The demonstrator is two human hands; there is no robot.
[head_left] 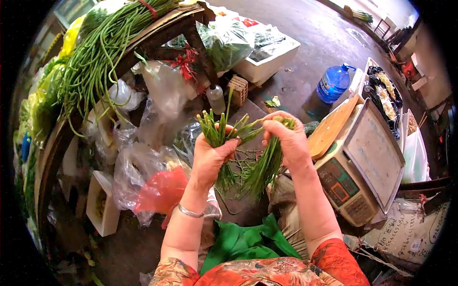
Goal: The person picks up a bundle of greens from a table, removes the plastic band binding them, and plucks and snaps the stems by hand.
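Observation:
Above my lap, my left hand (pixel 213 155) is closed around a bunch of green stalks (pixel 210 127), their cut ends fanning upward and the leafy ends hanging below the fist. Level with it on the right, my right hand (pixel 290 138) grips a second bunch of thin greens (pixel 263 169), whose long leaves droop down. A few stalks stretch across the gap between both hands, near my right fingertips. The exact kind of greens I cannot tell. Below, a green cloth (pixel 248 245) lies over my lap, and loose green trimmings (pixel 243 167) are scattered on the floor.
Long beans (pixel 102 57) hang over a stand at the left. Plastic bags, a red bag (pixel 161 190) and a small foam box (pixel 101 204) lie beneath. At the right are a scale (pixel 346 178), a wooden board (pixel 331 128) and a blue water jug (pixel 333 85). A foam crate (pixel 274 59) stands ahead.

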